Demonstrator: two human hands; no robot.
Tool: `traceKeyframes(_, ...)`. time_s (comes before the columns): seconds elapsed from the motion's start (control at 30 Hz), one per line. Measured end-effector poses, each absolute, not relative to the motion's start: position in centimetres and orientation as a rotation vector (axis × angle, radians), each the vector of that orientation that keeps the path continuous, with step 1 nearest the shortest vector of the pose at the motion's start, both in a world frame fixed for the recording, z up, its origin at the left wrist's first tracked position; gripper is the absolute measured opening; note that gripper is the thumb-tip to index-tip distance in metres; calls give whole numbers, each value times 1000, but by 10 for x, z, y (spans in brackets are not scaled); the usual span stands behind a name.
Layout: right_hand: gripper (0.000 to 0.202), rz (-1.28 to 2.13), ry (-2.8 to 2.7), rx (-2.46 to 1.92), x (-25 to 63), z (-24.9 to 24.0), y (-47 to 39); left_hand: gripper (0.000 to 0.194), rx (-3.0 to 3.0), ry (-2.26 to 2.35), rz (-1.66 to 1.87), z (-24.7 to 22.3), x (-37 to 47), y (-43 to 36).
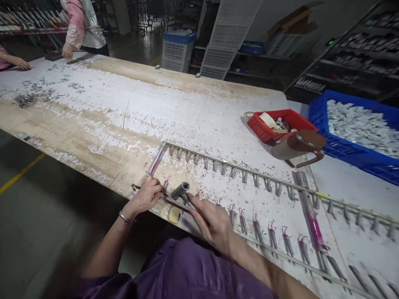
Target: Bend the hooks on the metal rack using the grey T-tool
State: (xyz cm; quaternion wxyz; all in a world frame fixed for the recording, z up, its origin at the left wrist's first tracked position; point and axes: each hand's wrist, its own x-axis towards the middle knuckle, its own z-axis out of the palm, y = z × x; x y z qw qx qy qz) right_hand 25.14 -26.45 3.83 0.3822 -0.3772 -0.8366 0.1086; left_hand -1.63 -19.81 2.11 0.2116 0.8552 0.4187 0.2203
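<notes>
A long metal rack (pixel 218 160) with rows of small hanging metal pieces lies on the worn table near me. My left hand (pixel 147 196), with a bracelet at the wrist, is closed at the rack's near rail, at its left end; what its fingers pinch is too small to make out. My right hand (pixel 215 222) is wrapped round the handle of a grey metal tool with a round, hollow head (pixel 181 190), held just above the near rail. Small pieces with wire hooks (pixel 256 228) line that rail to the right. A yellow block (pixel 174 215) sits by the table edge.
On the right stand a red basket (pixel 263 129), a brown pitcher (pixel 296 146) and a blue crate (pixel 358 155) of pale parts. Small metal bits (pixel 26 99) lie scattered at the far left, near another person's hand (pixel 67 50). Stacked crates (pixel 176 54) stand behind the table.
</notes>
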Motion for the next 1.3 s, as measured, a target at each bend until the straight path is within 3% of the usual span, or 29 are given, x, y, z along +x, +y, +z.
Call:
traceKeyframes(0.13,51,197,-2168,-940,243,32,-265,24,2368,1177,605,23,-15,-198)
traceKeyframes(0.6,32,423,-1970,-1132,253,23,-273,16,2280,1059,666,28,-22,-192)
traceKeyframes(0.8,52,312,-2015,-952,240,33,-269,14,2272,1058,652,27,-24,-191)
traceKeyframes(0.97,49,223,-2274,-946,243,27,-267,10,2263,1089,678,27,-22,-194)
traceKeyframes(1.1,59,224,-2147,-937,248,29,-268,11,2281,1116,677,26,-21,-196)
traceKeyframes(1.3,51,190,-2277,-934,247,31,-266,15,2306,1087,686,24,-19,-194)
